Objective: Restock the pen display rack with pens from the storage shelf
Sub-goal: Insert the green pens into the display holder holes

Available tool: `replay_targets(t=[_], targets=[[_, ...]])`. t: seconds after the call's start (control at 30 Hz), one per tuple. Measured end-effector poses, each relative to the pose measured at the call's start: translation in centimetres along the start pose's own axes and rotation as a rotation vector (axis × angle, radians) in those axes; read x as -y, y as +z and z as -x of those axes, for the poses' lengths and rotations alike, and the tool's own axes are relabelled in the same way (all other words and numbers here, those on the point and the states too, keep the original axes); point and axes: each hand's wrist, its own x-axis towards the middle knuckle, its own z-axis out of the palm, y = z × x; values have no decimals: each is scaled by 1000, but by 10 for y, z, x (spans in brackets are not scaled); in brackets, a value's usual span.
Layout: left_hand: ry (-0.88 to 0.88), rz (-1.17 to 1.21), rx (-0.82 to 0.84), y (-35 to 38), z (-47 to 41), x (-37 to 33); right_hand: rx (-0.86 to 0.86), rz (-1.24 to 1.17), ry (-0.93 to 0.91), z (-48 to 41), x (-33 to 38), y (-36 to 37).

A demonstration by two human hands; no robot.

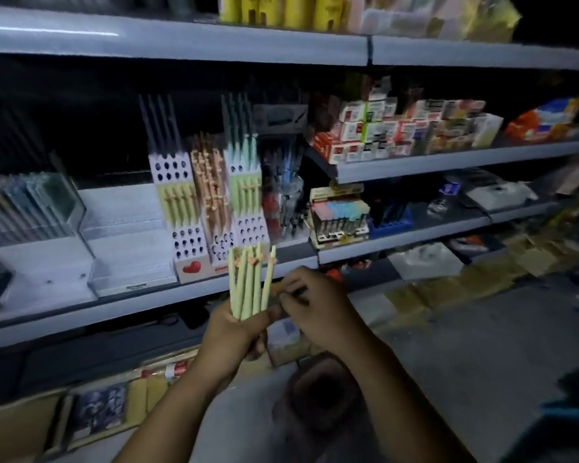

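My left hand (239, 332) grips a bundle of several pale green pens (248, 282), held upright in front of the shelf edge. My right hand (315, 305) is beside them, fingertips pinching at the rightmost pen of the bundle near its lower part. Just behind stands the pen display rack (211, 208), three tiered columns with yellow, orange and green pens in some rows. Its lowest rows and the top left block show empty dark holes.
Clear acrylic trays (124, 248) sit left of the rack on the grey shelf (81, 315). To the right are a holder of dark pens (281, 195), a box of pastel items (338, 215), stacked small boxes (398, 132). Cardboard boxes (91, 416) lie on the floor.
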Motion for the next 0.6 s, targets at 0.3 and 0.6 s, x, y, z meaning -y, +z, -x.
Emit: replay_targets(t=[0.3, 0.6], targets=[[-73, 159, -178, -27, -49, -13, 283, -414, -108, -103, 23, 19], [-117, 161, -201, -114, -112, -11, 296, -601, 4, -182, 53, 89]])
